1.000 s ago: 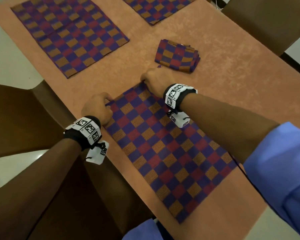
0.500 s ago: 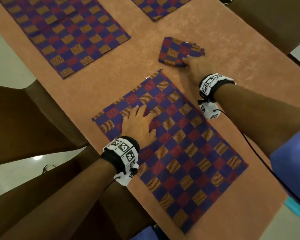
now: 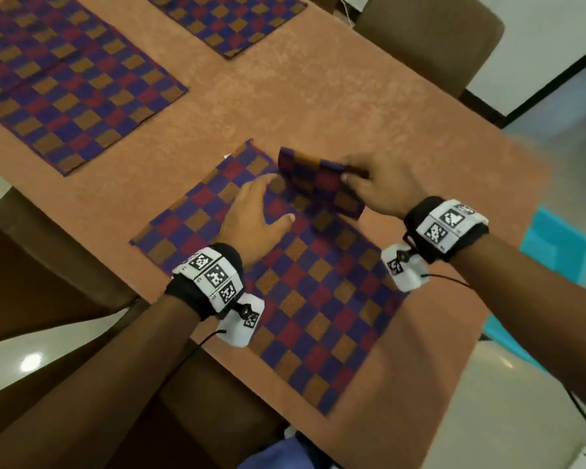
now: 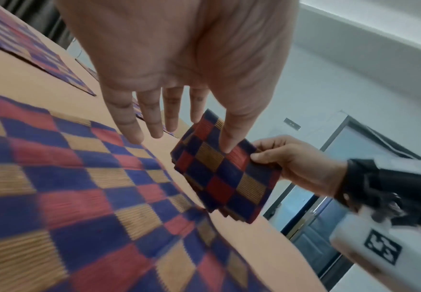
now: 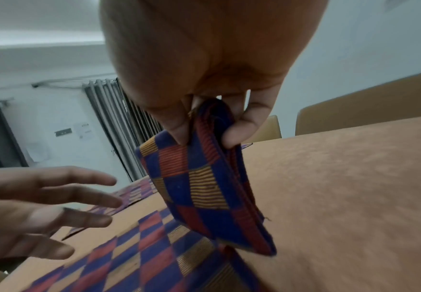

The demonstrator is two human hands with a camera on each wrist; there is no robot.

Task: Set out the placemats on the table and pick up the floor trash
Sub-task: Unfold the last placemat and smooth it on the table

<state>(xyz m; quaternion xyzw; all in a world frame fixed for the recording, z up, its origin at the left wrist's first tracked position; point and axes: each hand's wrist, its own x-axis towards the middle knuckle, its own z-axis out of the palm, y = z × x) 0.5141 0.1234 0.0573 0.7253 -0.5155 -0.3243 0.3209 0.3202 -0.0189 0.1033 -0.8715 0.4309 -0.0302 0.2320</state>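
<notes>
A folded checkered placemat (image 3: 318, 184) (image 4: 224, 173) (image 5: 204, 189) in blue, red and orange hangs above the table, pinched at its edge by my right hand (image 3: 383, 187) (image 5: 204, 126). Just left of it my left hand (image 3: 254, 214) (image 4: 169, 122) hovers with straight, spread fingers reaching toward the folded mat. Below both hands an unfolded placemat (image 3: 285, 292) lies flat near the table's front edge. Two more placemats lie flat, one at the far left (image 3: 65, 82) and one at the top (image 3: 230, 18).
The table (image 3: 318, 106) has an orange-brown cloth. Brown chairs stand at the left (image 3: 31, 282) and the far right (image 3: 430, 38). A turquoise object (image 3: 552, 248) lies on the pale floor to the right of the table.
My right hand has lifted the folded placemat off the table and brought it over the flat one. My left hand rose from the flat mat and moved toward the folded one.
</notes>
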